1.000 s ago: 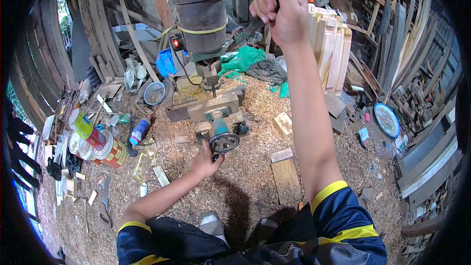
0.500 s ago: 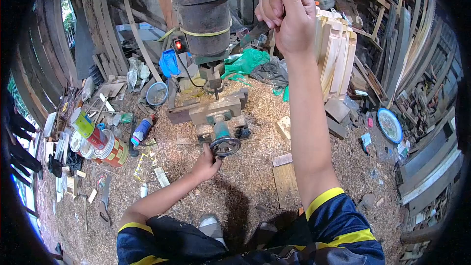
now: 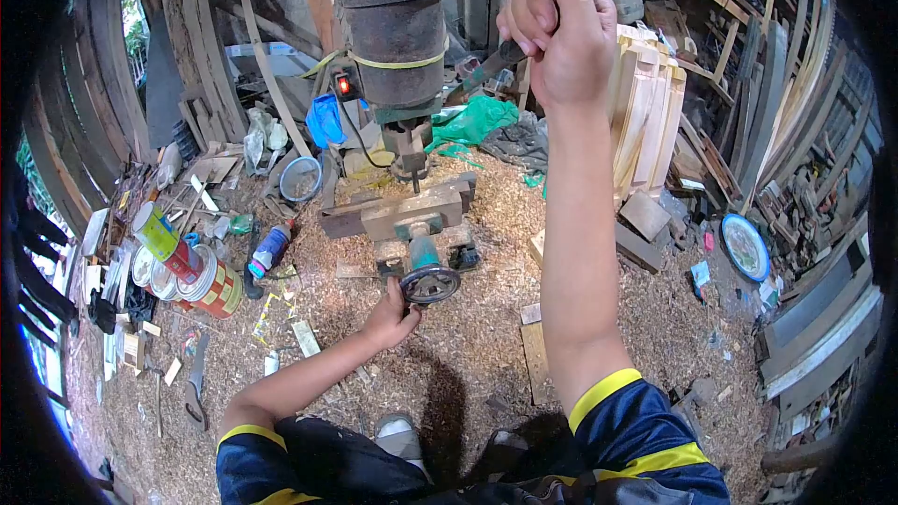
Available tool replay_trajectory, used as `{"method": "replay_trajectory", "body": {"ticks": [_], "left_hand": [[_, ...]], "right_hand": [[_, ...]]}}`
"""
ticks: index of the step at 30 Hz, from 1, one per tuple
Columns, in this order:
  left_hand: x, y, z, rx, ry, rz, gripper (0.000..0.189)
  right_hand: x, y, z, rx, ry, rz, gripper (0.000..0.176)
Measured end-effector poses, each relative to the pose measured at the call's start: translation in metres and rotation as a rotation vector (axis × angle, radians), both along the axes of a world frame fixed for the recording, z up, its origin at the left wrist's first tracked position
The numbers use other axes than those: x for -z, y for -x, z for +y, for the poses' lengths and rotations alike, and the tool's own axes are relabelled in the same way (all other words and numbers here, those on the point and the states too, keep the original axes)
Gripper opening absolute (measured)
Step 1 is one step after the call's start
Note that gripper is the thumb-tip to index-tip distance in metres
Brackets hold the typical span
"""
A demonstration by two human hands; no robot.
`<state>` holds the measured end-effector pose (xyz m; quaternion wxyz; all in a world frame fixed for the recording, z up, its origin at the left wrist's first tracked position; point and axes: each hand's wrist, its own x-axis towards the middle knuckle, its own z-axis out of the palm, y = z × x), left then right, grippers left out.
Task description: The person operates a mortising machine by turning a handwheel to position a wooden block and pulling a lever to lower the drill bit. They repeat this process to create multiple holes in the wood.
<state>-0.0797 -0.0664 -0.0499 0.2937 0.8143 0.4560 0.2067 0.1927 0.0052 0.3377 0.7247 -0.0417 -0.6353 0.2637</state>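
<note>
A drill press with a dark, worn motor housing [image 3: 391,33] stands before me, its bit [image 3: 416,183] pointing down at a wooden block [image 3: 412,217]. The block sits in a vise [image 3: 418,248] with a round handwheel [image 3: 431,284]. My left hand [image 3: 388,316] is closed on the left side of that wheel's rim. Raised high on the right, my right hand [image 3: 572,37] is closed, thumb uppermost. A dark lever [image 3: 486,73] runs from the machine up to its fingers; the grip itself is mostly hidden.
A lit red switch [image 3: 343,84] is beside the motor. Paint buckets [image 3: 215,288], a bottle [image 3: 271,251] and a handsaw [image 3: 196,383] lie to the left. Pale shaped wood pieces [image 3: 645,112] stand stacked behind my right arm. Sawdust and offcuts cover the floor.
My right hand has shifted slightly to the right, and more of the lever shows beside it. The left hand stays on the handwheel. The view has moved a little.
</note>
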Motion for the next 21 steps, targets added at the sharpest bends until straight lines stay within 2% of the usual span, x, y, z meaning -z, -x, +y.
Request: {"method": "replay_trajectory", "body": {"ticks": [2,3,5,6,7,9,10,13,14,16,21], "left_hand": [[-0.009,-0.002,-0.003,-0.032,-0.025,0.027,0.066],[-0.014,-0.004,-0.002,-0.031,-0.02,0.029,0.066],[-0.023,-0.002,0.001,-0.094,0.003,0.214,0.055],[-0.019,0.0,0.0,-0.097,-0.127,0.178,0.049],[-0.016,0.002,0.003,-0.102,-0.13,0.182,0.049],[-0.008,0.006,0.011,-0.029,-0.514,0.029,0.044],[-0.027,0.004,0.01,-0.019,-0.41,-0.027,0.037],[-0.037,-0.004,0.026,-0.007,-0.45,-0.085,0.031],[-0.05,-0.012,0.025,-0.009,-0.479,-0.111,0.024],[-0.063,-0.025,0.029,0.011,-0.487,-0.116,0.022],[-0.055,-0.037,0.046,0.071,-0.457,-0.134,0.016]], "right_hand": [[0.0,-0.003,0.003,0.009,0.01,-0.016,0.05],[0.001,-0.004,0.003,0.018,0.016,-0.033,0.048],[0.0,0.001,-0.01,0.073,0.034,-0.018,0.05],[0.003,0.007,-0.02,0.126,0.047,-0.005,0.053],[0.013,0.007,-0.025,0.121,0.045,-0.001,0.053],[0.045,0.0,-0.035,0.107,-0.02,-0.038,0.052],[0.067,-0.004,-0.039,0.096,-0.075,-0.037,0.053],[0.11,-0.005,-0.054,0.111,-0.194,-0.059,0.055],[0.117,-0.005,-0.056,0.14,-0.264,-0.086,0.057],[0.123,-0.005,-0.058,0.149,-0.248,-0.08,0.058],[0.125,-0.005,-0.061,0.175,-0.169,-0.076,0.057]]}}
